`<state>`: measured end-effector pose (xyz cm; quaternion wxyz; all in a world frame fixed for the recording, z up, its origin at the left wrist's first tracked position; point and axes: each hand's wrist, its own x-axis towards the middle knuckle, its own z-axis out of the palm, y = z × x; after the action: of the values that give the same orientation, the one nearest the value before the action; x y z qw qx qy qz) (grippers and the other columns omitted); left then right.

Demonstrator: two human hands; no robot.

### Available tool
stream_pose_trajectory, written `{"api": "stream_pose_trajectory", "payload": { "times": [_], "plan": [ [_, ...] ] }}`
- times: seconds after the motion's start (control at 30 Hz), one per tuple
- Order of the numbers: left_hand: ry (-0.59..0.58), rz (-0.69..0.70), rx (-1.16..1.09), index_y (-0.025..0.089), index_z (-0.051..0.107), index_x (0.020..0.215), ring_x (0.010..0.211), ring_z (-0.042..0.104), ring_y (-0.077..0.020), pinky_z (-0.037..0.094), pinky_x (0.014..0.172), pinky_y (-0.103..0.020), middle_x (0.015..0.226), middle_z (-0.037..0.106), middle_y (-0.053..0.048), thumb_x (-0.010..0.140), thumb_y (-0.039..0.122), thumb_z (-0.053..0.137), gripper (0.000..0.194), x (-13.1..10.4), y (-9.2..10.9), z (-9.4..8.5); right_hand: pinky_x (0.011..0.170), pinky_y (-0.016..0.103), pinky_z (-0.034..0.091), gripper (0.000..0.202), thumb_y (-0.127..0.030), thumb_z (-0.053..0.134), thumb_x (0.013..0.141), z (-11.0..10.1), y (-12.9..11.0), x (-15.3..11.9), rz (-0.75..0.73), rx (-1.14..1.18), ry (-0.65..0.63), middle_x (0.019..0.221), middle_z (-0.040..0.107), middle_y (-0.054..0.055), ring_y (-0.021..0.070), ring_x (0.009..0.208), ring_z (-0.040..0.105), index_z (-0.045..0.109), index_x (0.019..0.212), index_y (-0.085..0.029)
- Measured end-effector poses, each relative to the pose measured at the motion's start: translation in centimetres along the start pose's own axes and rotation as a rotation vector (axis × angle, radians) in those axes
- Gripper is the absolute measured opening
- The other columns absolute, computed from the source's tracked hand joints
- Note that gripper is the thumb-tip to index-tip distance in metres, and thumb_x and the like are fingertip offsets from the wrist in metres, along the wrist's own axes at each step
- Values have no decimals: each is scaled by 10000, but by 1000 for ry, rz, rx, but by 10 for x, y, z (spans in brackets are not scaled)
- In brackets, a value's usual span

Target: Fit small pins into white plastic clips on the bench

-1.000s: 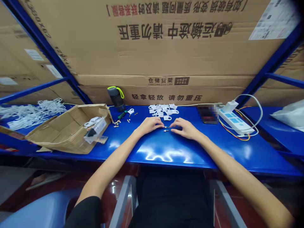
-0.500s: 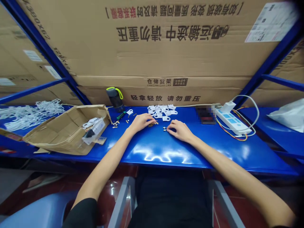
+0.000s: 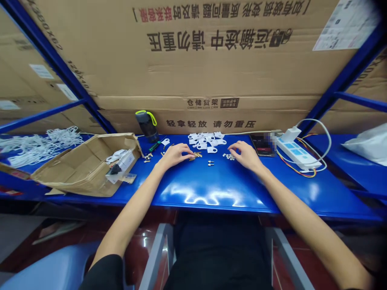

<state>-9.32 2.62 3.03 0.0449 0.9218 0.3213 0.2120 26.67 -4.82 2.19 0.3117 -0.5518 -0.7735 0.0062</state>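
Note:
My left hand [image 3: 175, 156] is closed in a pinch at the edge of a small pile of brass pins [image 3: 198, 154]. What lies between its fingertips is too small to make out. On the right, my right hand [image 3: 246, 155] curves over a cluster of tiny white pieces [image 3: 229, 156], thumb and forefinger slightly apart, with nothing visible in them. Two small pins with white collars [image 3: 211, 163] lie side by side on the blue tabletop [image 3: 220, 183] between my hands. Behind them is a heap of white plastic tabs with round holes [image 3: 207, 141].
A green-handled screwdriver [image 3: 155, 146] and loose brass bits [image 3: 147, 157] lie left, near a dark bottle [image 3: 147, 125]. An open cardboard box [image 3: 72, 177] and white cords [image 3: 42, 145] are farther left. At right are a phone [image 3: 262, 144] and a power strip [image 3: 299, 153].
My right hand has left the two collared pins and moved right and back to the tiny white pieces. My left hand has shifted slightly left, uncovering more of the brass pins.

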Motion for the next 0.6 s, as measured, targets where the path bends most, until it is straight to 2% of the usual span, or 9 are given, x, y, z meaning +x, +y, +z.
{"api": "stream_pose_trajectory", "payload": {
  "times": [0.1, 0.23, 0.43, 0.6],
  "plan": [
    [2, -8, 12, 265, 839, 1060, 1008, 688, -202, 486, 877, -299, 1070, 758, -45, 1037, 586, 585, 410, 1, 1, 2, 864, 371, 477, 224, -259, 556, 992, -3, 10, 0, 6, -46, -21, 973, 709, 83, 258, 946, 634, 777, 1018, -228],
    [-22, -22, -25, 267, 843, 1059, 1025, 689, -207, 494, 875, -298, 1068, 761, -51, 1042, 569, 578, 402, 2, 2, 7, 889, 370, 481, 217, -257, 575, 992, 0, 13, 0, -16, -63, -108, 1023, 711, 91, 260, 983, 643, 784, 1038, -226],
    [-76, -32, -46, 296, 837, 1117, 1033, 697, -198, 492, 846, -272, 1088, 755, -33, 1025, 559, 613, 357, 3, 3, 8, 828, 346, 471, 203, -329, 623, 1017, 16, -2, 1, -31, -102, -173, 1074, 717, 97, 257, 1002, 637, 794, 1082, -243],
    [-110, -37, -75, 272, 853, 1049, 1011, 701, -202, 491, 880, -282, 1063, 761, -44, 1025, 539, 621, 355, 3, 2, 1, 802, 371, 443, 216, -285, 617, 1027, 22, -11, 3, -8, -169, -181, 1104, 746, 109, 284, 1035, 630, 829, 1003, -246]
  ]
}}
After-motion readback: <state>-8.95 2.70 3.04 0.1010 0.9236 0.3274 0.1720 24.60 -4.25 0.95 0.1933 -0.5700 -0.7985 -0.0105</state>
